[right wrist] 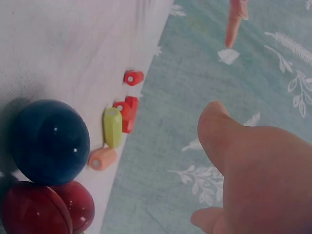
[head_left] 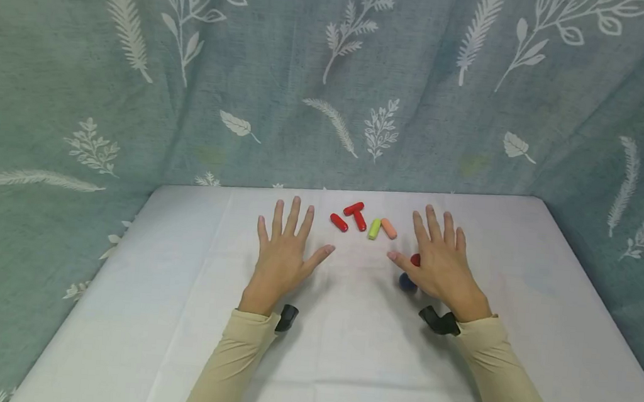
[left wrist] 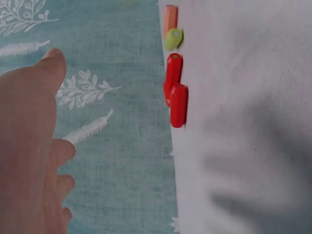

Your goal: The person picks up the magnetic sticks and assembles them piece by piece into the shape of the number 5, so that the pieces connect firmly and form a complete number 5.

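Note:
My left hand point(head_left: 280, 258) is held over the white table with its fingers straight and spread, and nothing in it. Likewise empty and spread, my right hand point(head_left: 444, 264) overlaps a red ball point(head_left: 415, 259) and a dark blue ball point(head_left: 407, 282) in the head view. The right wrist view shows the glossy blue ball beside two red balls point(right wrist: 34, 209), partly cut off by the frame edge. Beyond and between the hands lie three short red rounded sticks point(head_left: 339, 222), a yellow-green stick point(head_left: 374, 228) and an orange stick point(head_left: 389, 228).
A white cloth point(head_left: 344, 348) with fold creases covers the table. Blue-green leaf-patterned fabric point(head_left: 283, 116) hangs behind its far edge and at both sides. Black wrist mounts point(head_left: 440, 322) sit at the cuffs of the beige sleeves point(head_left: 509, 380).

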`<action>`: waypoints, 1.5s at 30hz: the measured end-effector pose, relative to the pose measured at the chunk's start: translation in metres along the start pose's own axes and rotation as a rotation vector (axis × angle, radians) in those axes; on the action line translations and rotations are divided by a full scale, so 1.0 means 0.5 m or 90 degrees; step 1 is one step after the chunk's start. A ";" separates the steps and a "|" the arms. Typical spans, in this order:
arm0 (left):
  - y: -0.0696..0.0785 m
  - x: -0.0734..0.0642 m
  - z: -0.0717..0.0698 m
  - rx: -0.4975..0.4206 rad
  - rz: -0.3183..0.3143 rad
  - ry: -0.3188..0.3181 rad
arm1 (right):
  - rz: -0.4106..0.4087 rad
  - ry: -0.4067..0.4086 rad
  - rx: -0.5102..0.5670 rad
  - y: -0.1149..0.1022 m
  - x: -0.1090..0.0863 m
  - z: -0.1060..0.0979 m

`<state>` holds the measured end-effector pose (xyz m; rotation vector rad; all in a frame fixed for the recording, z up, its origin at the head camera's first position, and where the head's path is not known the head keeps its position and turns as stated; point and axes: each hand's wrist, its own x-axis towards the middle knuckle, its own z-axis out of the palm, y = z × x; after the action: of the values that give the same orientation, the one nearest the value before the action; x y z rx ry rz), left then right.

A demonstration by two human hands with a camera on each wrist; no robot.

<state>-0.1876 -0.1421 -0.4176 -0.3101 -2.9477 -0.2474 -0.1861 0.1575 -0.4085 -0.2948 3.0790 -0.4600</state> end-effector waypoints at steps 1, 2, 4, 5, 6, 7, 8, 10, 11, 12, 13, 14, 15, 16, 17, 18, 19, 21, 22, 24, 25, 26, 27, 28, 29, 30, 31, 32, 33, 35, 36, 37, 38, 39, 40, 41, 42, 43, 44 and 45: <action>0.002 0.000 0.001 0.001 0.000 -0.006 | 0.000 -0.001 0.000 0.001 -0.001 -0.001; 0.004 0.000 0.002 0.000 0.000 -0.011 | -0.001 -0.001 0.001 0.003 -0.001 -0.002; 0.007 -0.001 0.002 -0.003 -0.001 -0.018 | -0.003 -0.002 0.004 0.005 -0.003 -0.003; 0.008 -0.003 0.003 -0.006 0.000 -0.019 | -0.005 0.000 0.006 0.006 -0.004 -0.004; 0.008 -0.005 0.003 -0.009 0.000 -0.020 | -0.007 0.002 0.008 0.006 -0.005 -0.005; 0.006 -0.007 0.002 -0.014 0.001 -0.018 | -0.010 0.004 0.013 0.008 -0.006 -0.005; 0.004 -0.010 0.001 -0.020 0.002 -0.017 | -0.013 0.007 0.016 0.009 -0.008 -0.005; -0.004 -0.015 0.000 -0.042 0.003 -0.014 | -0.019 0.012 0.032 0.012 -0.012 -0.006; -0.008 -0.016 0.000 -0.056 0.004 -0.012 | -0.023 0.016 0.042 0.014 -0.014 -0.007; -0.013 -0.018 0.000 -0.069 0.006 -0.011 | -0.027 0.018 0.053 0.016 -0.016 -0.009; -0.017 -0.018 0.000 -0.089 0.011 -0.007 | -0.029 0.019 0.066 0.017 -0.018 -0.011; -0.021 -0.018 0.000 -0.110 0.015 -0.005 | -0.028 0.018 0.076 0.019 -0.020 -0.013; -0.025 -0.016 0.001 -0.132 0.020 -0.003 | -0.026 0.016 0.091 0.022 -0.022 -0.015; -0.029 -0.014 0.002 -0.151 0.024 -0.002 | -0.024 0.013 0.105 0.024 -0.025 -0.018; -0.033 -0.011 0.003 -0.168 0.030 -0.002 | -0.022 0.011 0.121 0.027 -0.028 -0.022; -0.037 -0.008 0.003 -0.187 0.036 -0.001 | -0.020 0.010 0.137 0.030 -0.031 -0.025; -0.041 -0.004 0.004 -0.205 0.040 -0.001 | -0.019 0.009 0.153 0.034 -0.034 -0.029; -0.048 0.006 0.005 -0.231 0.045 0.000 | -0.024 0.012 0.188 0.041 -0.039 -0.037; -0.051 0.011 0.004 -0.245 0.046 -0.001 | -0.025 0.016 0.202 0.044 -0.041 -0.042; -0.058 0.021 0.003 -0.278 0.045 -0.003 | -0.028 0.027 0.223 0.051 -0.044 -0.049; -0.062 0.026 0.002 -0.295 0.041 -0.003 | -0.028 0.033 0.233 0.054 -0.046 -0.053; -0.065 0.031 0.001 -0.314 0.036 -0.002 | -0.027 0.040 0.241 0.057 -0.047 -0.056; -0.068 0.036 0.000 -0.330 0.028 -0.003 | -0.025 0.047 0.248 0.060 -0.049 -0.059; -0.071 0.041 0.000 -0.346 0.022 -0.002 | -0.026 0.058 0.254 0.063 -0.052 -0.061; -0.074 0.046 -0.001 -0.361 0.016 0.000 | -0.028 0.069 0.259 0.067 -0.054 -0.062; -0.076 0.052 -0.001 -0.376 0.012 0.003 | -0.031 0.083 0.264 0.072 -0.056 -0.063; -0.079 0.058 0.000 -0.387 0.007 0.005 | -0.036 0.097 0.270 0.077 -0.059 -0.064; -0.080 0.064 0.001 -0.399 0.002 0.005 | -0.041 0.112 0.272 0.083 -0.062 -0.064; -0.082 0.070 0.004 -0.410 -0.001 0.006 | -0.044 0.126 0.278 0.089 -0.064 -0.064; -0.084 0.084 0.008 -0.442 -0.011 0.005 | -0.047 0.147 0.284 0.102 -0.070 -0.064; -0.085 0.091 0.011 -0.456 -0.017 0.004 | -0.047 0.153 0.287 0.109 -0.073 -0.063; -0.086 0.098 0.014 -0.470 -0.024 0.003 | -0.047 0.156 0.292 0.115 -0.076 -0.063; -0.087 0.104 0.016 -0.482 -0.030 0.001 | -0.046 0.158 0.296 0.121 -0.079 -0.062; -0.087 0.110 0.018 -0.493 -0.035 -0.001 | -0.045 0.158 0.299 0.127 -0.082 -0.060; -0.087 0.115 0.019 -0.504 -0.040 -0.004 | -0.043 0.156 0.300 0.132 -0.085 -0.058; -0.088 0.120 0.021 -0.508 -0.044 -0.008 | -0.041 0.154 0.303 0.137 -0.088 -0.056; -0.088 0.125 0.023 -0.509 -0.046 -0.011 | -0.040 0.151 0.303 0.142 -0.090 -0.054; -0.089 0.129 0.026 -0.512 -0.048 -0.015 | -0.038 0.149 0.303 0.146 -0.093 -0.051; -0.089 0.134 0.029 -0.511 -0.052 -0.021 | -0.035 0.146 0.301 0.150 -0.095 -0.048; -0.090 0.138 0.032 -0.510 -0.056 -0.026 | -0.033 0.143 0.299 0.153 -0.097 -0.045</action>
<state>-0.2666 -0.1695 -0.4270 -0.2726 -2.7490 -1.4413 -0.1535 0.2451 -0.4101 -0.3253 3.0400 -1.2668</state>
